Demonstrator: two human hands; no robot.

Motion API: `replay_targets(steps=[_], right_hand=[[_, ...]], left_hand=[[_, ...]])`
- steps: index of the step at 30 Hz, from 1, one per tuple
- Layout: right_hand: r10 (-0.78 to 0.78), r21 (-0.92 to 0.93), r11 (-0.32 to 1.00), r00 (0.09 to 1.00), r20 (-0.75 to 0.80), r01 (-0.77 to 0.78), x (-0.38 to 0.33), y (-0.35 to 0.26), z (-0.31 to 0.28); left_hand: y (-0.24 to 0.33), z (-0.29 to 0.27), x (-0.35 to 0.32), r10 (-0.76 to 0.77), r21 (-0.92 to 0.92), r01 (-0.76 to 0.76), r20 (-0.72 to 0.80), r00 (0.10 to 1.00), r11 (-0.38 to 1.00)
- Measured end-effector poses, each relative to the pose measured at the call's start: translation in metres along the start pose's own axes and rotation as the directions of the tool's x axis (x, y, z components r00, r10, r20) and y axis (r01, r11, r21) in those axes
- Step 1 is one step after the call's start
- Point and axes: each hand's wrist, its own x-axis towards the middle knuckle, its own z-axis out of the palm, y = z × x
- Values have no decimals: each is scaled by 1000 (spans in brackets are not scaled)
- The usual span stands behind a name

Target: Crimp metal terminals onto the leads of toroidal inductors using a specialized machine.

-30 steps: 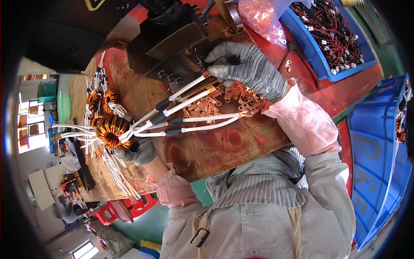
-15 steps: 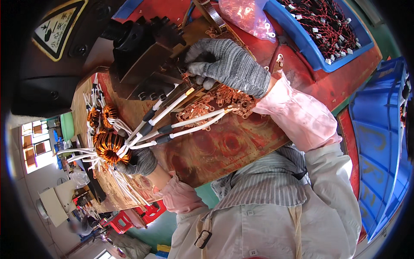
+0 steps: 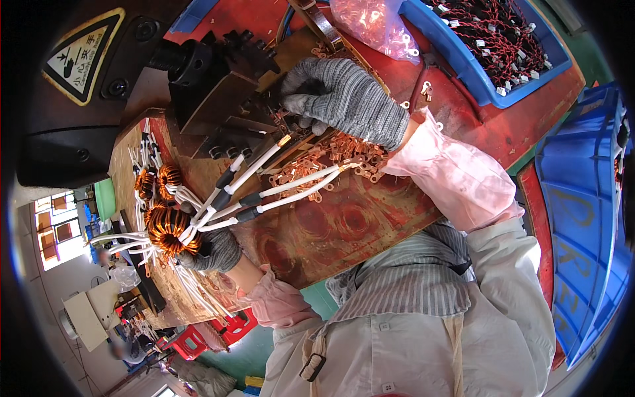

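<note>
My left hand (image 3: 215, 251), in a grey knitted glove, is closed around a copper-wound ring coil (image 3: 170, 230) at the left of the bench. From the coil, thick white leads (image 3: 291, 187) with black sleeves fan out to the right; some end in bare copper. My right hand (image 3: 350, 99), gloved alike, has its fingers curled together beside the dark metal block of a press (image 3: 221, 92). Copper-coloured bits show by its fingertips, but what they pinch is partly hidden. Below this hand lies a heap of copper cable lugs (image 3: 311, 169).
More ring coils (image 3: 169, 175) with white leads lie behind the held one. A clear bag of lugs (image 3: 377, 26) and a blue tray (image 3: 493, 96) of red-black wires stand at the far right. A large blue bin (image 3: 582, 218) is beside the bench. A warning sign marks the press.
The view has shifted slightly. One white lead that reached up beside the press block now ends lower, short of it. Both hands stay closed in nearly the same places.
</note>
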Motion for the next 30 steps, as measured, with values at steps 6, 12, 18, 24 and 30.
replay_targets(steps=[6,12,18,24,30], right_hand=[[-84,-79,994,990,-112,75,0,4,-1],[-154,-115,985,966,-210,132,-5,3,-4],[-702,-667,527,712,5,526,-34,-20,13],[-603,-779,119,668,436,616,-58,0,48],[-308,-629,679,924,226,380,-94,28,43]], left_hand=[[2,-3,0,-116,-64,120,66,991,991],[-1,10,-1,-160,-83,173,140,977,981],[-4,3,-2,-107,-97,119,119,987,988],[5,11,-4,-67,-185,78,64,996,980],[-4,3,-6,-187,-279,261,267,946,924]])
